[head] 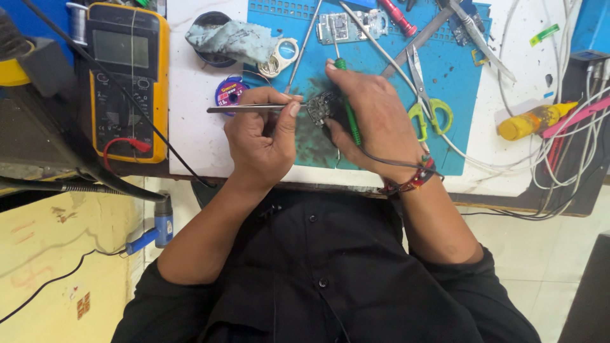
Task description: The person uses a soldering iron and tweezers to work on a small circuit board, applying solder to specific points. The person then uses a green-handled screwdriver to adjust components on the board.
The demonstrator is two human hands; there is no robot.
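My left hand point(264, 136) pinches metal tweezers point(244, 108) whose tips reach a small dark circuit board point(321, 107) on the blue work mat point(457, 95). My right hand point(375, 124) lies over the board's right side and holds a green-handled tool point(348, 114) with its tip pointing away from me. Part of the board is hidden under the right hand. A cord runs from under the right wrist, which wears a red bracelet.
A yellow multimeter point(127, 76) sits at the left. A cloth point(225, 38), a purple solder-wick reel point(229, 91), another circuit board point(348, 26), green-handled scissors point(424, 101), a red screwdriver point(399, 17) and a yellow bottle point(530, 122) lie about. White cables point(559, 165) bunch at the right.
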